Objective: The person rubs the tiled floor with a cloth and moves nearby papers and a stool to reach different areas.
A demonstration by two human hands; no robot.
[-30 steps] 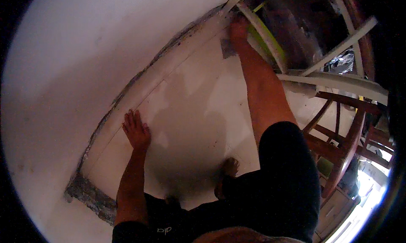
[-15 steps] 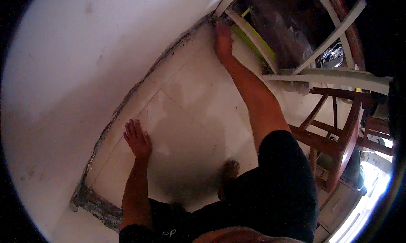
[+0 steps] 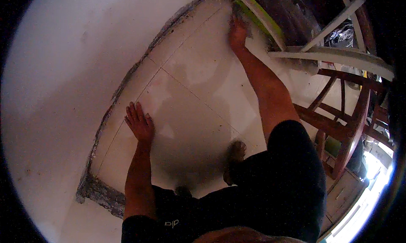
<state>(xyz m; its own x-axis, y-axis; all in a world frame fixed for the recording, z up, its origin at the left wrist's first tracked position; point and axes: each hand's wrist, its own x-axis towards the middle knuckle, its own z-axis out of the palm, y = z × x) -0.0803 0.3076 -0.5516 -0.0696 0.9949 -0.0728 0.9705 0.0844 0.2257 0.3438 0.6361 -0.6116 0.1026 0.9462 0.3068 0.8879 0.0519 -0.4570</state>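
My left hand (image 3: 140, 123) lies flat on the pale tiled floor (image 3: 190, 86), its fingers spread and holding nothing. Far off, my right hand (image 3: 238, 34) reaches down to the floor beside a yellow-green strip (image 3: 259, 19). Its fingers are blurred and dark. They seem to close over a dark greyish thing pressed to the tiles, whose kind I cannot make out. A bare foot (image 3: 237, 150) rests on the floor between my arms.
A white wall (image 3: 76, 65) with a rough, broken lower edge (image 3: 127, 82) runs along the left. At the right stand a pale frame with crossing bars (image 3: 334, 55) and a reddish-brown wooden chair (image 3: 334, 129). Crumpled shiny wrapping (image 3: 340, 36) lies behind the bars.
My right hand has moved away from the wall corner, rightward along the yellow-green strip. The left hand stays flat on the floor. The whole view has shifted slightly.
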